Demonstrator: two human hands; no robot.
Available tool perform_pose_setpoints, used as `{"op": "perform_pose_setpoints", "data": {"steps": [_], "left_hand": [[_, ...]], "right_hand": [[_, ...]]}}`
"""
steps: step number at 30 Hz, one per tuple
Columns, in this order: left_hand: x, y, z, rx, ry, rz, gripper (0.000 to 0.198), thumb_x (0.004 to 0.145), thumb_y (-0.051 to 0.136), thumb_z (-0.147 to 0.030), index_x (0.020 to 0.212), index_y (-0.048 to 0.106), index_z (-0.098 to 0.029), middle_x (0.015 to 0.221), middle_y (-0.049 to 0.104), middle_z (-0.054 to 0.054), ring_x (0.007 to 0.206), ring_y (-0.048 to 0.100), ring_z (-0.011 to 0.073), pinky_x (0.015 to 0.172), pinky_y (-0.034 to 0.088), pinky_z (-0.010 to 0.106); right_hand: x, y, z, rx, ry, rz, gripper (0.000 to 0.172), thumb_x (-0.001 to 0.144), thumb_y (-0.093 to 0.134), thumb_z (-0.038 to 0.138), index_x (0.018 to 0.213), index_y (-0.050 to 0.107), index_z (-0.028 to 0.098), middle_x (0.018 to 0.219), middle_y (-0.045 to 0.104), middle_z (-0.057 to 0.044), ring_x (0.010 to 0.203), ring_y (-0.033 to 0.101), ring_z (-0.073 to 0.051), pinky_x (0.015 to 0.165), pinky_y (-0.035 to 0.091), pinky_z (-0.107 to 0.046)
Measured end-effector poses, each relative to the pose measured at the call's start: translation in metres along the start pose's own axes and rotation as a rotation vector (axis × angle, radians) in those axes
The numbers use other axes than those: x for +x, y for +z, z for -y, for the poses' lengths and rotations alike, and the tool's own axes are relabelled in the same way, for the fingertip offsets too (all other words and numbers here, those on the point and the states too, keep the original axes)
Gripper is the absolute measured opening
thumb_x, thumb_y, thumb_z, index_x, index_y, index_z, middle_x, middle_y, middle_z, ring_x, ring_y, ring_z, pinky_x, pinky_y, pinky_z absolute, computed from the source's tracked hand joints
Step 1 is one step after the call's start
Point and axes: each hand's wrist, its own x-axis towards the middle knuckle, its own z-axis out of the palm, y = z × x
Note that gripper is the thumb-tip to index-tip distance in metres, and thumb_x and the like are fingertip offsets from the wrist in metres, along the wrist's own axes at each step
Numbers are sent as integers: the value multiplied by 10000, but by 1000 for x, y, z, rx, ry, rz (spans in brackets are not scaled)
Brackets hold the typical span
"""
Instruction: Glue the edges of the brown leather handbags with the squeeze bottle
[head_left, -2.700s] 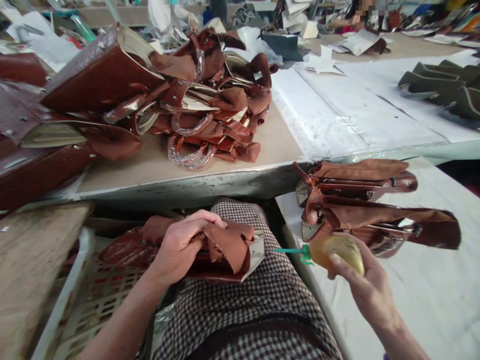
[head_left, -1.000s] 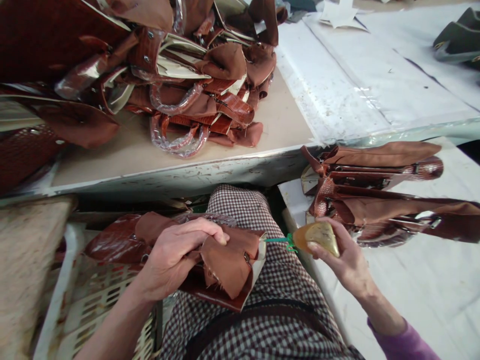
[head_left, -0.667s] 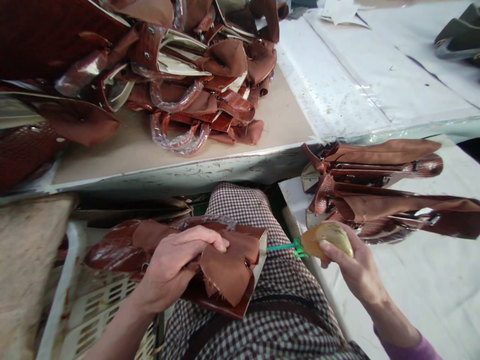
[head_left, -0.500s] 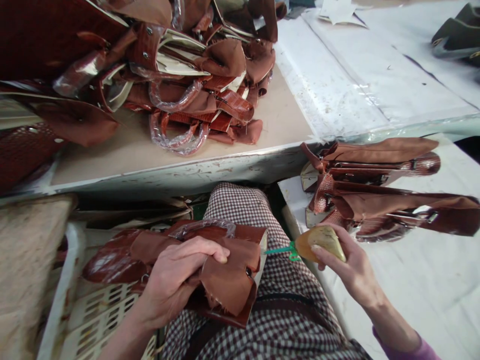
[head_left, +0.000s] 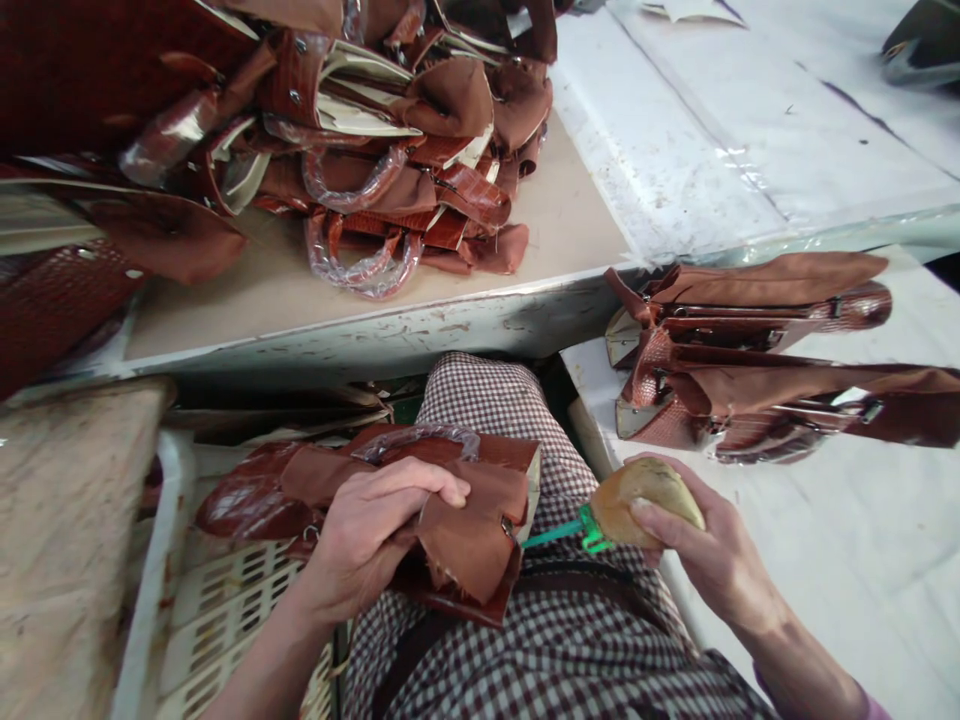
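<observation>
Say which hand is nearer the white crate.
Left. The left hand is just right of the crate, gripping the brown bag; the right hand, holding the bottle, is farther right.

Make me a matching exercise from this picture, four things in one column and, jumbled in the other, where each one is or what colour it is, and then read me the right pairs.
Things:
1. Bottle with a green nozzle
2. Brown bag with a frayed flap
3. Crate
4. Cloth over the lap

Places and colours:
A. White
B. Gripped by the left hand
C. Dark and white checks
D. Held in the right hand

Right pairs: 1-D, 2-B, 3-A, 4-C.
</observation>
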Motion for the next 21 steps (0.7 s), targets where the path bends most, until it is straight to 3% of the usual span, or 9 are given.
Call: {"op": "perform_pose_setpoints", "data": {"steps": [9,14,18,21], "left_hand": [[1,-3,2,-30,-43,-5,227,939,541,-5,959,689,-176,965,779,60,907,760,179,841,611,246],[5,-4,1,-24,-46,4,266,910,530,22,950,695,-182,946,786,48,876,764,170,816,608,226],[5,-3,0,-21,-40,18,283,909,521,45,968,681,-181,962,779,37,895,758,149,843,592,200],[5,-3,0,-24,-37,25,300,910,508,58,981,671,-183,984,772,25,922,750,131,873,576,181]], "right_hand": [[-25,12,-4,154,70,28,583,729,884,509,1191,661,234,901,707,-69,635,619,-243,407,511,-288],[-11,-4,-15,-48,-6,-8,553,783,851,537,1189,649,222,851,714,-41,543,593,-209,447,538,-312],[2,-11,-16,-252,-108,-122,520,791,822,563,1143,672,212,868,732,-44,667,651,-244,558,583,-320],[6,-11,-15,-322,-143,-179,554,773,816,572,1159,658,207,880,736,-48,634,647,-241,565,579,-340]]}}
